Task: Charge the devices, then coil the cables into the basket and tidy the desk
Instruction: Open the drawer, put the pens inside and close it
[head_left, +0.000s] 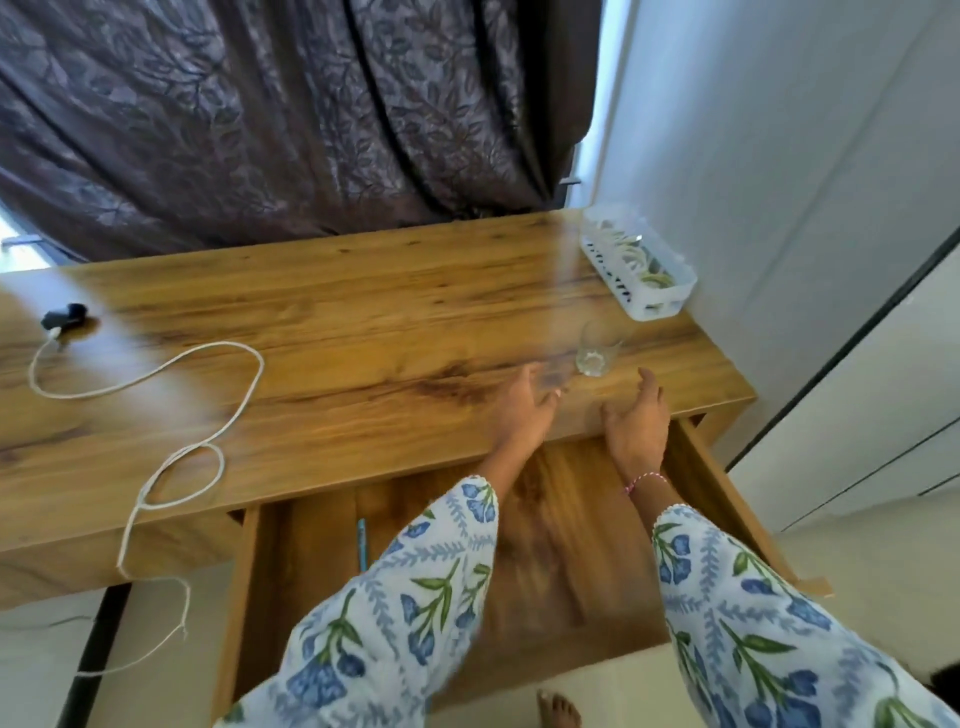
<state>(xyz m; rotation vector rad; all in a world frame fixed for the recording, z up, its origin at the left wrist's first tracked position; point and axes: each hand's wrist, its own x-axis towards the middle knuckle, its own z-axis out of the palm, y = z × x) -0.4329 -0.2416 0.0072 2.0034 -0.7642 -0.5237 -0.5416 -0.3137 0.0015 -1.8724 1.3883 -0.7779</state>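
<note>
I see my left hand (524, 410) and right hand (640, 423) over the desk's (322, 332) near edge above the pulled-out drawer (566, 561), fingers loose and holding nothing. A glass (595, 353) stands just beyond the fingertips; the white cable (171, 364) trails off the near-left edge; the basket (636, 267) sits at the far-right corner.

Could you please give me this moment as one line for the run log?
left hand open near glass | right hand open | drawer open | cable uncoiled on desk | basket far right

Left hand (524, 410) and right hand (640, 422) reach forward, empty.
</note>
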